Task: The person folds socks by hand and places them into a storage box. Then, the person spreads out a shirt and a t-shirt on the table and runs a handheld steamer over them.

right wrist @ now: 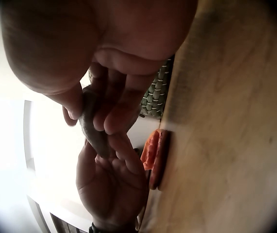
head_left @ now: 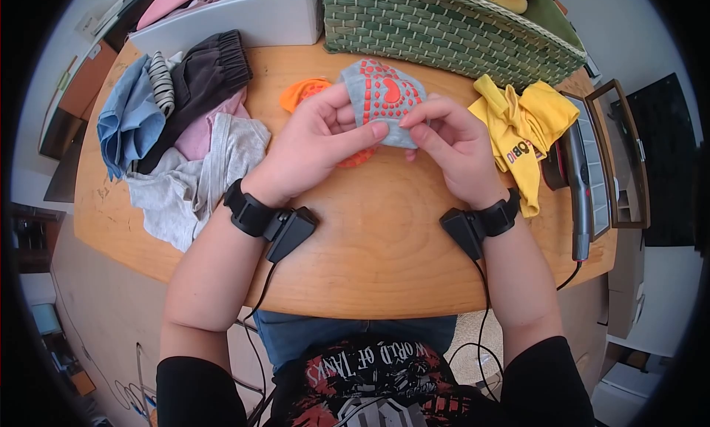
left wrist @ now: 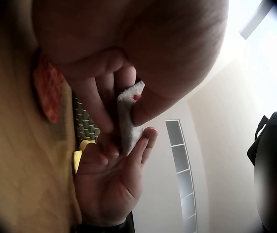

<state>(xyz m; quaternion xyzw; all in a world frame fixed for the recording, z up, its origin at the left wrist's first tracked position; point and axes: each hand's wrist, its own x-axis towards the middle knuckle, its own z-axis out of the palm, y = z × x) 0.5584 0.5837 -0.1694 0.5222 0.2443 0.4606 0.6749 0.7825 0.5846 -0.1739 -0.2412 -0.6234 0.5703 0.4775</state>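
A small grey cloth piece with red dots and a red shape (head_left: 388, 94) is held up between both hands over the table. The left hand (head_left: 314, 135) grips its left side, thumb on the front and fingers behind. At its lower right edge the right hand (head_left: 451, 142) pinches the fabric between thumb and fingers. In the left wrist view the grey cloth (left wrist: 127, 119) looks thin, seen edge-on; in the right wrist view the cloth (right wrist: 93, 126) is dark between the fingers. An orange item with red dots (head_left: 299, 93) lies on the table behind the left hand.
Clothes in grey (head_left: 185, 187), black (head_left: 203, 72) and blue (head_left: 129, 113) lie at left. A yellow garment (head_left: 518, 124) and a dark corded appliance (head_left: 579, 198) are at right. A green woven basket (head_left: 444, 35) and white bin (head_left: 244, 20) stand at the back.
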